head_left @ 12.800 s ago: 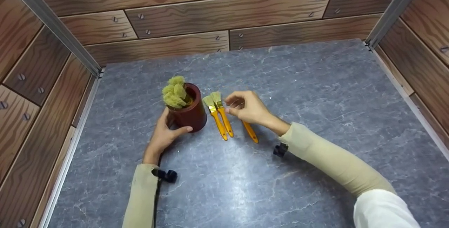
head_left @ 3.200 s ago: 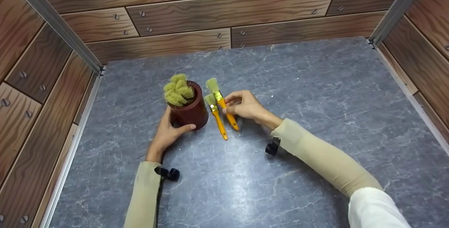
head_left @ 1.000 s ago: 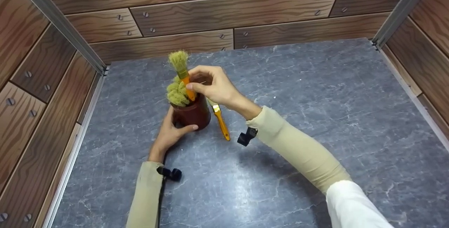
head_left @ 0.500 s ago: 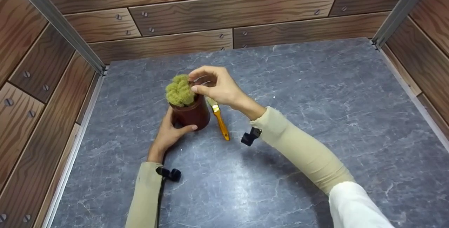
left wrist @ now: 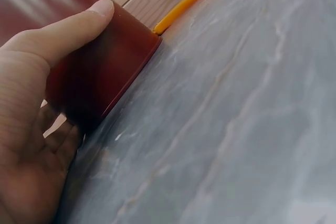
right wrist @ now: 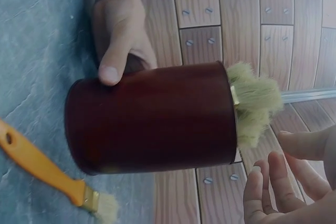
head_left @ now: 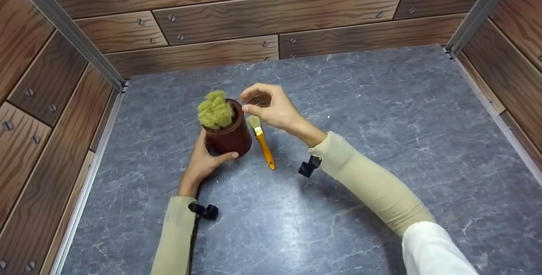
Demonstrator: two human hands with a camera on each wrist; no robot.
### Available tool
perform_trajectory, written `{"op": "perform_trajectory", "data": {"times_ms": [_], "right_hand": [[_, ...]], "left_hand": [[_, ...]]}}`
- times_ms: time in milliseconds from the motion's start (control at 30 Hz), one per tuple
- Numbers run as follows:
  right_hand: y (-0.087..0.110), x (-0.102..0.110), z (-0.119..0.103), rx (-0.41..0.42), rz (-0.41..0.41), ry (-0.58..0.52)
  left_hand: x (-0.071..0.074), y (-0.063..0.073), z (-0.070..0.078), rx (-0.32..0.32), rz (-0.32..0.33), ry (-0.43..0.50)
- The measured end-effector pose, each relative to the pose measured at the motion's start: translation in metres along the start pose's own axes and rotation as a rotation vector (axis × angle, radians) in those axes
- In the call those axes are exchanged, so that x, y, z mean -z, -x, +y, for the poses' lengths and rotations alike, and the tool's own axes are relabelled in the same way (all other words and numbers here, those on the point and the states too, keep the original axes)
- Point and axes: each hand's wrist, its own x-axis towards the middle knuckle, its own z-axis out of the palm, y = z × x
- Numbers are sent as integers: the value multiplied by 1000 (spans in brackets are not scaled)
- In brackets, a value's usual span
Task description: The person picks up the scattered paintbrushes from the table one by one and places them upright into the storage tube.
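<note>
A dark red-brown cylindrical cup [head_left: 230, 139] stands upright on the table, holding several paintbrushes [head_left: 215, 110] with their greenish bristles up; their handles are hidden inside. My left hand [head_left: 201, 163] holds the cup low on its left side, the thumb across its front in the left wrist view. My right hand [head_left: 273, 105] is just right of the cup's rim, fingers loosely bent and nothing between them. Below it, one paintbrush [head_left: 264, 148] with an orange handle and metal ferrule lies on the table beside the cup, bristles pointing away from me.
The grey marbled table [head_left: 360, 139] is bounded by wood-patterned walls [head_left: 237, 17] at the back and sides. Metal posts rise at both back corners. A small black camera [head_left: 205, 210] is strapped at each wrist.
Of three paintbrushes lying on the table at first, one is left. My right hand lowered another into the cup, released it and drew back to the right. The left hand stayed on the cup.
</note>
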Motion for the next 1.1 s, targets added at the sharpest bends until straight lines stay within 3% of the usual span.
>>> {"op": "perform_trajectory", "data": {"times_ms": [700,1100], "right_hand": [[21,1,58,-150,30,170],[31,0,82,-281,-18,238]], "left_hand": [[-1,2,-1,-2,12,-11],[0,0,-1,24,13,-7]]}}
